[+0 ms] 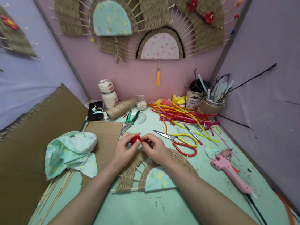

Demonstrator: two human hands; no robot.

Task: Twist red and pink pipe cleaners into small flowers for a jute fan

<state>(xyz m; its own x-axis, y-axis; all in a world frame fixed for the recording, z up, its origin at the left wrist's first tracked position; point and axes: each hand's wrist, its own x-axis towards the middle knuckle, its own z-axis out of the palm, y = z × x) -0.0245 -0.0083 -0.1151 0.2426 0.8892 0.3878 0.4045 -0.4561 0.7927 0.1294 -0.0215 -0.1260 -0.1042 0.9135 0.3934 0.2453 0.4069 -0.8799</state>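
Observation:
Between my hands is a small red flower (136,139) with a pale centre. My left hand (124,151) has its thumb and fingers closed around it. On the flower's right side, my right hand (156,149) is pinched, its fingertips touching or very near the petals; what they grip is too small to make out. Beneath both hands and the right forearm lies a woven twine fan (128,175) with thin sticks and a pale blue floral cloth half-circle (158,179). Scissors (186,143) with yellow and orange handles lie just beyond my right hand.
A pink glue gun (231,172) with a black cord lies at right. Crumpled floral cloth (72,152) rests on cardboard (105,140) at left. Green pliers (130,120), a twine roll (121,108), a bottle (108,93) and red and yellow stems (188,115) stand or lie at the back.

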